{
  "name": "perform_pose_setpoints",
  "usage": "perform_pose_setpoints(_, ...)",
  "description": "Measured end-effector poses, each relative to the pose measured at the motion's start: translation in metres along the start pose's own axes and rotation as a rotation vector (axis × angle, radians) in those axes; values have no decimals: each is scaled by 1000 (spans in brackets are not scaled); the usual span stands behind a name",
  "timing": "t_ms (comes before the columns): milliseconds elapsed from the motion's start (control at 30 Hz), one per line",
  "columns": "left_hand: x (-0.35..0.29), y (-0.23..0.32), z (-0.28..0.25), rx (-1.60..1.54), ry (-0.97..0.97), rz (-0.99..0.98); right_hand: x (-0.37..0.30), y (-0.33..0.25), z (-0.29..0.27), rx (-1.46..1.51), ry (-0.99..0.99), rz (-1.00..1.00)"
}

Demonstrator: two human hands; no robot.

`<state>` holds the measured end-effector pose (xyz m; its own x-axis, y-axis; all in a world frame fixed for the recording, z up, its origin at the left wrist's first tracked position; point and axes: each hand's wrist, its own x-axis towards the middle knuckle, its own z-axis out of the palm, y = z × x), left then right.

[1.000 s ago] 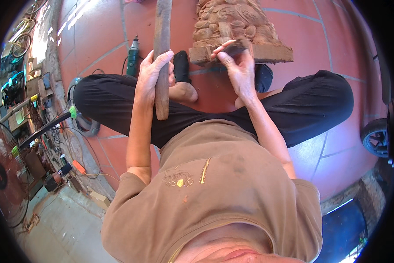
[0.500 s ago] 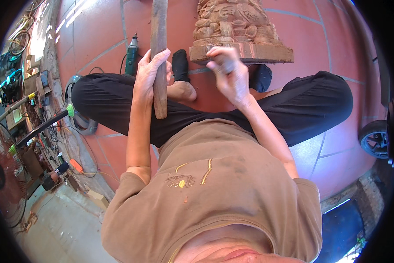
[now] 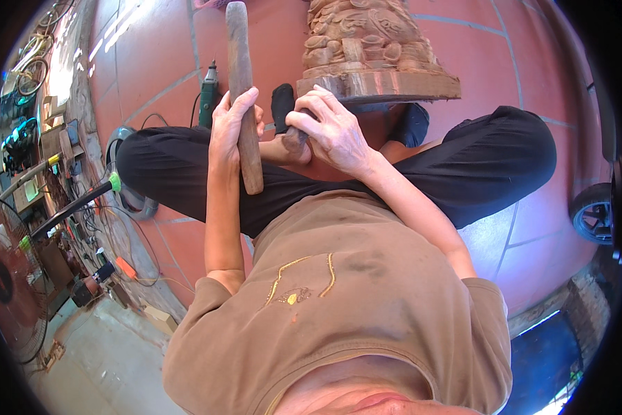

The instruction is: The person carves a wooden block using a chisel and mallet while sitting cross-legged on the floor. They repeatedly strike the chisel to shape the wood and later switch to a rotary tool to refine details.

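Note:
My left hand [image 3: 233,124] is closed round a long, worn wooden bar [image 3: 239,55] with rounded ends, held upright over my left shin. A short brown, wood-like piece [image 3: 295,140] pokes out from the curled fingers of my right hand [image 3: 335,131]; the fingers hide most of it, so I cannot tell its kind. It is a little to the right of the bar and apart from it. Just beyond my right hand, a carved wooden statue [image 3: 373,48] with a thick base [image 3: 387,86] stands between my feet.
A green rotary tool [image 3: 208,97] stands on the red tiled floor [image 3: 152,55] beyond my left knee. A fan [image 3: 6,277], cords and assorted tools crowd the left side. At far right is a black wheel [image 3: 593,214].
My right hand has moved left and slightly down, from the statue's base toward the bar, and the brown piece now shows below its fingers. The bar has shifted slightly down and left.

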<state>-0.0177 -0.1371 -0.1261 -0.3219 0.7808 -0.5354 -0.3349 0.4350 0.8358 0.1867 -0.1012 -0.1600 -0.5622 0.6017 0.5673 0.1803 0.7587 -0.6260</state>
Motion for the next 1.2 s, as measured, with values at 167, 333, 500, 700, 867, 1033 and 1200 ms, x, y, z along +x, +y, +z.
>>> perform_pose_setpoints(167, 0, -1, 1, 16, -31, -4, -7, -6, 11, 30, -40, -3)
perform_pose_setpoints(333, 0, 0, 4, 18, -25, -9, -21, -23, 21, 176, -135, -12)
perform_pose_setpoints(500, -1, -2, 2, 11, 14, -13, -8, -21, 18, 45, -81, -161)
perform_pose_setpoints(700, 2, -4, 3, -37, 14, -12, 3, -4, 14, 26, 15, -27)
perform_pose_setpoints(867, 7, -9, 2, -24, -32, 25, 5, 11, 24, 0, 54, -22)
perform_pose_setpoints(1033, 8, -13, 0, -33, -15, 5, 3, -4, 21, 49, 38, -30)
perform_pose_setpoints(1200, 6, -15, 4, -47, -22, -5, 4, -7, 23, 53, 19, -100)
